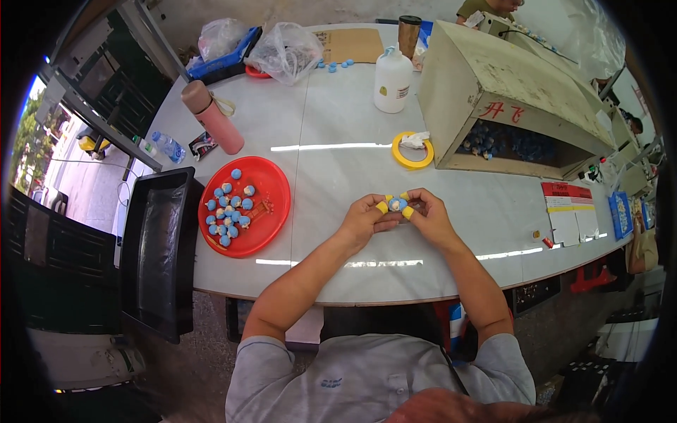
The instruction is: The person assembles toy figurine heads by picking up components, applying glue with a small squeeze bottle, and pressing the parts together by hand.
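Note:
Between my two hands, above the white table (pixel 338 176), is a small blue and cream figure head (pixel 398 204). My left hand (pixel 364 216) pinches it from the left and my right hand (pixel 431 217) from the right. Yellow wraps cover the tips of several fingers. The piece's finer details are too small to make out. To the left of my hands, a round red plate (pixel 280 211) carries several similar blue and cream pieces (pixel 227 213), gathered mostly toward its left half.
A black tray (pixel 185 247) sits at the left table edge. Beyond stand a pink bottle (pixel 220 127), a white pump bottle (pixel 392 84) and a yellow tape roll (pixel 412 164). At right, a cream metal box (pixel 508 84) holds blue pieces, with printed sheets (pixel 568 204) nearby.

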Demonstrator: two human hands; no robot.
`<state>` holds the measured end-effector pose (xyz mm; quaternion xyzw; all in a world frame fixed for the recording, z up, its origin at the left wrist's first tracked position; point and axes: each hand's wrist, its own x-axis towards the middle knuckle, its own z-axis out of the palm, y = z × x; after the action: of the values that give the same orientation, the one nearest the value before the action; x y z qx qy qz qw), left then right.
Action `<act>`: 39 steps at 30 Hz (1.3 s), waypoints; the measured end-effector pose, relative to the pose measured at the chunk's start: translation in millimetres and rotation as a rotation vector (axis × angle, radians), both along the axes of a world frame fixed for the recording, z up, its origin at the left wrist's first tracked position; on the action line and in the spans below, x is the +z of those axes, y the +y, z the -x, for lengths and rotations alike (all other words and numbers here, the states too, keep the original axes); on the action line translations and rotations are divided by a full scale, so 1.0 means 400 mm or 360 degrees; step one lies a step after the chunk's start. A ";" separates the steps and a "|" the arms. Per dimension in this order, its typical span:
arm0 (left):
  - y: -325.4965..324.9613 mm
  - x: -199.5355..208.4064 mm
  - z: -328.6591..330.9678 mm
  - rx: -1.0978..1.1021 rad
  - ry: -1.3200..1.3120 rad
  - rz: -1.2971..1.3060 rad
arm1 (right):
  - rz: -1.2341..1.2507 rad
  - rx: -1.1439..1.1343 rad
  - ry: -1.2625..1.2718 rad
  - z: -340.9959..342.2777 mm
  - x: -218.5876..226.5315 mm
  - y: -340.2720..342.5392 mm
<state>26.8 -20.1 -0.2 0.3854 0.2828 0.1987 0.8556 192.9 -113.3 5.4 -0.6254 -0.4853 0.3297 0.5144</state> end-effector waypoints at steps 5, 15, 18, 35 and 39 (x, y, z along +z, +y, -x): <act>0.010 -0.004 0.001 -0.0065 -0.0038 0.0106 | 0.0064 0.0230 0.0462 -0.028 0.006 -0.004; 0.007 -0.024 0.002 -0.0142 -0.0040 -0.0018 | -0.0138 0.0165 -0.0046 -0.010 0.026 -0.017; 0.001 -0.019 0.001 -0.0110 -0.0046 -0.0061 | -0.0135 0.0147 -0.0173 -0.004 0.037 -0.021; -0.010 -0.025 0.000 -0.0013 -0.0128 -0.0224 | -0.0193 0.0087 -0.0376 0.006 0.039 -0.027; -0.024 -0.024 -0.007 0.0052 -0.0112 -0.0309 | -0.0176 0.0061 -0.0348 0.004 0.028 -0.029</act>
<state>29.5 -29.6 -9.9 0.4546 0.2381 0.2524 0.8203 191.3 -124.8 16.6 -0.6190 -0.5679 0.2420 0.4856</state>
